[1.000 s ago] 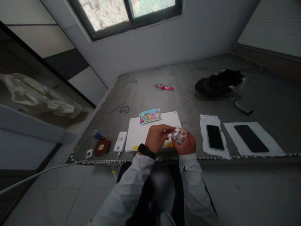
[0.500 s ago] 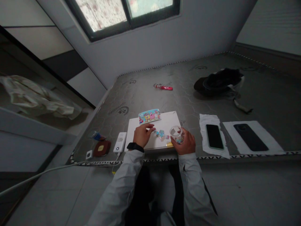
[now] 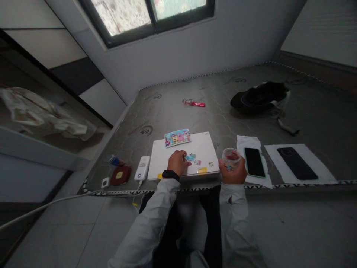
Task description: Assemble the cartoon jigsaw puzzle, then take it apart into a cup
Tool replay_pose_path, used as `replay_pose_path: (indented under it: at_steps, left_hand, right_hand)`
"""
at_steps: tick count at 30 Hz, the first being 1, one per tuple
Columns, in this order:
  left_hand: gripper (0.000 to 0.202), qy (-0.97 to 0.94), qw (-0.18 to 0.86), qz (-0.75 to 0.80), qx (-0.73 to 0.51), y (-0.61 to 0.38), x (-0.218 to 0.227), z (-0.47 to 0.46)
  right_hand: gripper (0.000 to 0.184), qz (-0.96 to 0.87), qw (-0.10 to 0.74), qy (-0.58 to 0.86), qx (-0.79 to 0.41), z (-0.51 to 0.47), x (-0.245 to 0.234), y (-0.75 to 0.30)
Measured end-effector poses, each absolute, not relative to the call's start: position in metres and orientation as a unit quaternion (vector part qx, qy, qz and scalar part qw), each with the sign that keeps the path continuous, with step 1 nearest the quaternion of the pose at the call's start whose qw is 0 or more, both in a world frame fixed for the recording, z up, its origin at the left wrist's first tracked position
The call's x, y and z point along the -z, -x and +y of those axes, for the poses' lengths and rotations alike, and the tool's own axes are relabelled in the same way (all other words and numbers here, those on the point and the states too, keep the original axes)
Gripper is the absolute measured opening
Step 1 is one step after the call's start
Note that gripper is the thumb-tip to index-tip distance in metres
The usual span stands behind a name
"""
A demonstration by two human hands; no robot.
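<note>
My right hand [image 3: 234, 172] is wrapped around a clear round plastic cup [image 3: 231, 155], which has a few puzzle pieces [image 3: 229, 167] at its bottom. Over the white box [image 3: 158, 158], my left hand [image 3: 177, 162] reaches in from the left. Its thumb and fingers are apart, right beside a small cluster of blue and pink jigsaw pieces [image 3: 191, 157]; whether they touch a piece is hard to see. A single puzzle piece [image 3: 210, 163] lies alone farther right on the box. Toward the back of the box rests a colourful cartoon picture card [image 3: 177, 138].
Left of the box lie a white power bank [image 3: 142, 168] with a cable, and a brown case [image 3: 121, 176]. To the right, two phones [image 3: 254, 162] rest on white tissues. A red packet [image 3: 195, 104] and a dark cap [image 3: 258, 97] lie farther back on the grey mattress.
My right hand has carried the cup rightward, off the box, uncovering a lone puzzle piece. My left hand has moved right and nearer, to the cluster, and its fingers have spread.
</note>
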State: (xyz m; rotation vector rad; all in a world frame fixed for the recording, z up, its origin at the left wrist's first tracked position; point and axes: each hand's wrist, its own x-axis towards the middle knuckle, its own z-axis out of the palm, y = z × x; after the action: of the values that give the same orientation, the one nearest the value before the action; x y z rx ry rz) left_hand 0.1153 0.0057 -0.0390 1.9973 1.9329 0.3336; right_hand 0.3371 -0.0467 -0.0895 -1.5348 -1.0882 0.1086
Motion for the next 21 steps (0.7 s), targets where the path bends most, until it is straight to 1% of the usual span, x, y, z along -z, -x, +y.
replay_pose_path:
  at_steps: [4,7,9,12,18,21]
  left_hand:
    - [0.034,-0.700,0.202,0.674,-0.120,-0.108,0.039,0.013]
    - [0.020,-0.717,0.185,0.664,-0.102,-0.107,0.038,0.015]
    - [0.015,-0.728,0.174,0.656,-0.092,-0.107,0.038,0.016]
    - [0.014,-0.737,0.167,0.649,-0.086,-0.106,0.037,0.016]
    - [0.016,-0.752,0.152,0.638,-0.066,-0.100,0.035,0.015]
    - [0.019,-0.784,0.118,0.608,-0.044,-0.099,0.031,0.013]
  right_hand:
    - [0.059,-0.488,0.570,0.660,-0.032,-0.046,0.091,-0.334]
    - [0.057,-0.509,0.559,0.655,-0.010,-0.046,0.091,-0.332]
    - [0.056,-0.522,0.555,0.648,0.002,-0.045,0.091,-0.331]
    - [0.055,-0.537,0.548,0.640,0.017,-0.045,0.090,-0.330]
    - [0.048,-0.575,0.536,0.616,0.050,-0.044,0.087,-0.323]
    - [0.048,-0.590,0.529,0.606,0.059,-0.044,0.086,-0.320]
